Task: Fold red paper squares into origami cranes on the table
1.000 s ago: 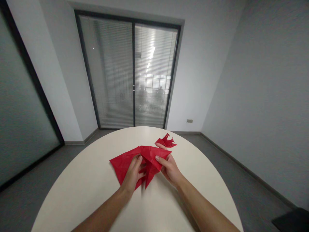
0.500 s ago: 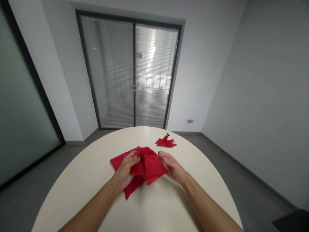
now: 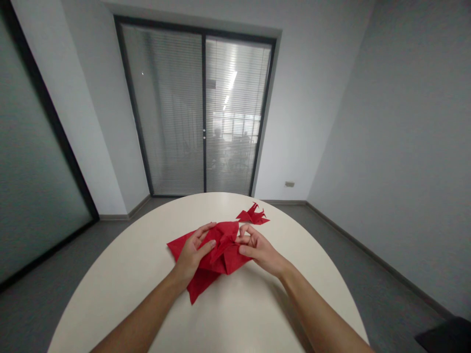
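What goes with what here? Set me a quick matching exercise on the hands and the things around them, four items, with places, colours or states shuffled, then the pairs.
Things:
1. Left hand
2. Small red folded figure
3. Right hand
4. Table

Places, colours or states:
A. At the right part of the large red paper
B. Pale cream, with a curved far edge
C. On the left part of the large red paper
D. Near the far edge, beyond the large red paper

Right pairs: 1-C, 2-D, 3-A, 4-B.
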Available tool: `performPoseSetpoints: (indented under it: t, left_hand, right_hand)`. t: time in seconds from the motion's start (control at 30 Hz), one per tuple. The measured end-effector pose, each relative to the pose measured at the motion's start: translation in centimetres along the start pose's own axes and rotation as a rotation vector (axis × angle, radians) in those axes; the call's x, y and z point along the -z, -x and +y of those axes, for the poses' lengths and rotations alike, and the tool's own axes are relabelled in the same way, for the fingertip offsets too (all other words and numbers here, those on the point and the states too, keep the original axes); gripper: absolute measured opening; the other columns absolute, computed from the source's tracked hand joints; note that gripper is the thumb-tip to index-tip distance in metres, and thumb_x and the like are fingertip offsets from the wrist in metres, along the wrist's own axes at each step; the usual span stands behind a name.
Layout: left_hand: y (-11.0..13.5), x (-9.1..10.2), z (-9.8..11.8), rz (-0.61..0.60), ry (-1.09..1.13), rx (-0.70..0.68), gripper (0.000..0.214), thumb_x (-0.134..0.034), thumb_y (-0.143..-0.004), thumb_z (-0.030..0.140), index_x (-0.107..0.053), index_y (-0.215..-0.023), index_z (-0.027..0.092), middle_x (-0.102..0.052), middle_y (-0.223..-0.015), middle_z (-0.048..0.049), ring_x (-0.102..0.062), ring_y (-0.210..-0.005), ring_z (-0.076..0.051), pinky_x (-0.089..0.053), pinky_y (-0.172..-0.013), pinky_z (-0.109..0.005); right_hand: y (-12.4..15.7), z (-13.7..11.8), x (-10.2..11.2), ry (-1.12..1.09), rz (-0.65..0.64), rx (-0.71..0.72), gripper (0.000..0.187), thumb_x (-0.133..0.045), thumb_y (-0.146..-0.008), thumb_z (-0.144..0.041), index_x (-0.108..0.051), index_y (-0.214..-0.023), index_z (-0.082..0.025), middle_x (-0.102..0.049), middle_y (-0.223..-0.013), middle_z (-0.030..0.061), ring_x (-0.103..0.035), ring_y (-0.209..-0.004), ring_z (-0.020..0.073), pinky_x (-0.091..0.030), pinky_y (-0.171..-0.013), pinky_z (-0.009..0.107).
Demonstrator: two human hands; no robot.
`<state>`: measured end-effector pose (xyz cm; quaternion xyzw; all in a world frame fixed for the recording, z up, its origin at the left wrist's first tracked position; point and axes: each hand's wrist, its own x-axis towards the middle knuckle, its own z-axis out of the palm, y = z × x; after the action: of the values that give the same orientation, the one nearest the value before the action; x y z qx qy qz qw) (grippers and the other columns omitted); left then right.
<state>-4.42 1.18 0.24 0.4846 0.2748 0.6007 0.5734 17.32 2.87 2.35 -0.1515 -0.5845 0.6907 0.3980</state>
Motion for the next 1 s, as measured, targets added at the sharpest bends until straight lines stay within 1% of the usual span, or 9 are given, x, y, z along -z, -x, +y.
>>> performPoseSetpoints:
  t: [0.17, 0.27, 0.37, 0.5, 0.6, 0.7, 0.8, 0.9, 1.0]
  left_hand:
    - [-0.4, 0.2, 0.0, 0.128, -0.145, -0.032, 0.05, -0.084, -0.069, 0.034, -0.065, -0.112, 0.018, -0.069, -0.122, -0.0116, -0.064, -0.115, -0.028, -0.048, -0.102, -0.041]
    - [-0.5, 0.4, -0.1, 0.16, -0.196, -0.061, 0.05, -0.084, -0.068, 0.035, -0.065, -0.111, 0.017, -0.069, -0.12, -0.0122, -0.063, -0.117, -0.029, -0.045, -0.105, -0.045]
    - [-0.5, 0.5, -0.4, 0.178, -0.233, -0.078, 0.049, -0.083, -0.069, 0.035, -0.065, -0.111, 0.018, -0.068, -0.122, -0.0127, -0.061, -0.119, -0.029, -0.044, -0.107, -0.046]
    - [-0.5, 0.4, -0.8, 0.191, -0.211, -0.071, 0.049, -0.084, -0.065, 0.034, -0.066, -0.108, 0.017, -0.067, -0.124, -0.0128, -0.061, -0.119, -0.028, -0.044, -0.106, -0.043]
    - [-0.6, 0.2, -1.0, 0.211, -0.164, -0.04, 0.05, -0.085, -0.065, 0.034, -0.066, -0.109, 0.017, -0.067, -0.124, -0.0128, -0.062, -0.118, -0.028, -0.045, -0.105, -0.042]
    - [-0.5, 0.0, -0.9, 0.2, -0.121, -0.005, 0.051, -0.085, -0.065, 0.032, -0.066, -0.11, 0.017, -0.069, -0.12, -0.0124, -0.064, -0.113, -0.027, -0.048, -0.101, -0.041]
    - [-0.4, -0.1, -0.8, 0.199, -0.078, 0.027, 0.052, -0.087, -0.061, 0.027, -0.066, -0.108, 0.017, -0.071, -0.117, -0.0115, -0.066, -0.111, -0.028, -0.05, -0.098, -0.041]
    - [-0.2, -0.2, -0.7, 0.202, -0.034, 0.063, 0.052, -0.087, -0.061, 0.024, -0.066, -0.108, 0.017, -0.072, -0.116, -0.0111, -0.067, -0.109, -0.028, -0.053, -0.094, -0.039]
    - [0.0, -0.5, -0.6, 0.202, 0.02, 0.109, 0.054, -0.086, -0.062, 0.026, -0.064, -0.111, 0.017, -0.072, -0.113, -0.011, -0.071, -0.098, -0.026, -0.057, -0.086, -0.037]
  right_hand:
    - [0.2, -0.4, 0.5, 0.071, -0.024, -0.023, 0.036, -0.082, -0.078, -0.03, -0.052, -0.096, -0.023, -0.067, -0.094, -0.0004, -0.061, -0.074, 0.0101, -0.043, -0.068, 0.023]
    - [0.1, -0.3, 0.5, 0.166, 0.021, 0.015, 0.034, -0.082, -0.077, -0.029, -0.059, -0.102, -0.023, -0.064, -0.09, -0.0018, -0.058, -0.074, 0.0104, -0.042, -0.068, 0.023]
    - [-0.1, 0.0, 0.4, 0.268, 0.081, 0.074, 0.031, -0.079, -0.081, -0.032, -0.065, -0.107, -0.022, -0.065, -0.092, 0.0007, -0.058, -0.08, 0.0125, -0.043, -0.071, 0.025]
    - [-0.3, 0.4, 0.7, 0.312, 0.183, 0.137, 0.023, -0.078, -0.081, -0.036, -0.067, -0.095, -0.021, -0.067, -0.091, 0.0022, -0.058, -0.081, 0.0144, -0.044, -0.073, 0.027]
    - [-0.3, 0.3, 0.8, 0.276, 0.211, 0.152, 0.023, -0.082, -0.076, -0.034, -0.066, -0.084, -0.02, -0.067, -0.094, 0.0028, -0.059, -0.083, 0.0153, -0.045, -0.074, 0.027]
    - [-0.1, -0.1, 0.7, 0.235, 0.203, 0.124, 0.026, -0.082, -0.076, -0.034, -0.069, -0.094, -0.021, -0.068, -0.093, 0.0022, -0.06, -0.083, 0.0151, -0.046, -0.073, 0.027]
    - [0.0, -0.4, 0.6, 0.24, 0.177, 0.056, 0.031, -0.082, -0.076, -0.036, -0.072, -0.102, -0.021, -0.069, -0.093, 0.0034, -0.061, -0.081, 0.0162, -0.047, -0.073, 0.029]
    - [-0.1, -0.4, 0.6, 0.258, 0.187, 0.081, 0.027, -0.085, -0.072, -0.035, -0.072, -0.091, -0.02, -0.07, -0.09, 0.0031, -0.061, -0.08, 0.0167, -0.048, -0.073, 0.03]
    - [-0.2, -0.3, 0.7, 0.261, 0.261, 0.161, 0.029, -0.085, -0.07, -0.038, -0.063, -0.076, -0.02, -0.07, -0.093, 0.0044, -0.062, -0.087, 0.0188, -0.049, -0.077, 0.032]
